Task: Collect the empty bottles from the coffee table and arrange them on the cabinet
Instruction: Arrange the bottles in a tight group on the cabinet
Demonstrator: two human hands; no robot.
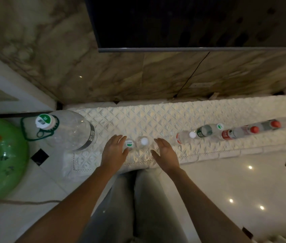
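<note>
My left hand (115, 151) cups the green-capped bottle (129, 144) loosely; my right hand (165, 152) is open, holding nothing. Both small bottles stand upright on the cabinet's quilted cover (156, 118), just right of the large jug (68, 128). Empty, they could topple and knock the white-capped bottle (143, 142) over if a finger catches one.

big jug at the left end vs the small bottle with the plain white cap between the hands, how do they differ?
The big jug is far wider than the small bottle. The jug's cap is white with green print and has a green carry handle; the small bottle's cap is plain white, with no handle. The jug stands apart; the small bottle has a neighbour. Both are clear, capped and upright.
</note>
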